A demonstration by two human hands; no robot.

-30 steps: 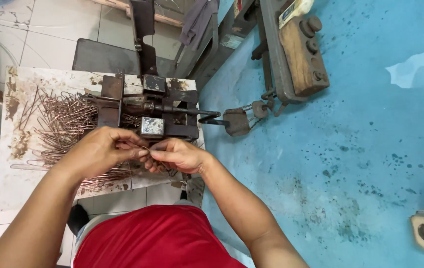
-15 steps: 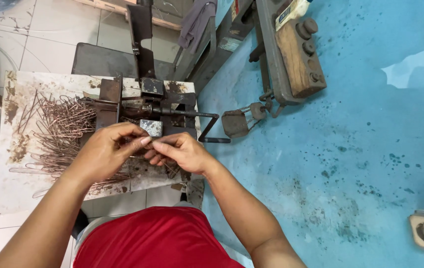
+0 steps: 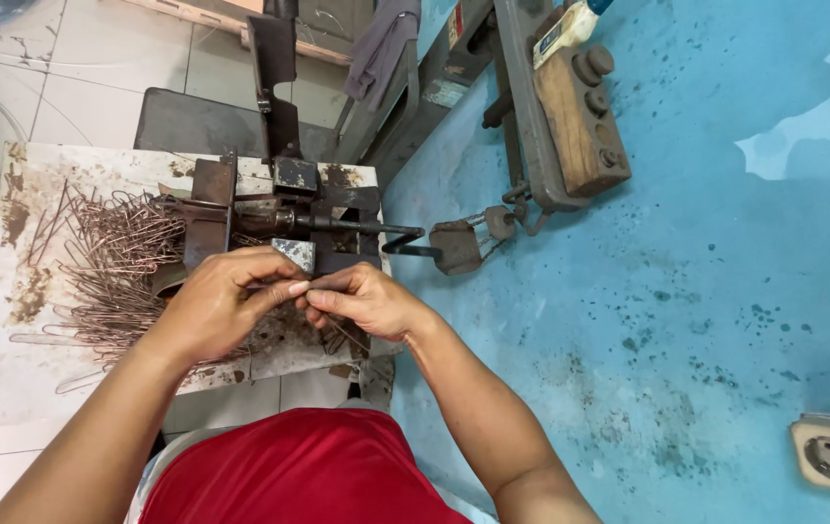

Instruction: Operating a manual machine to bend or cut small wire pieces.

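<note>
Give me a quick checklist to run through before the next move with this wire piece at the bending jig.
1. Both hands meet at the work: ok; left hand and right hand touch fingertips in front of the metal jig.
2. Wire piece pinched between the fingers: cannot tell, hidden.
3. Fingers outside the jig: ok, just in front of it.
4. Wire stock in reach: ok; wire pile lies beside the left hand.
5. Jig handle unobstructed: ok.
</note>
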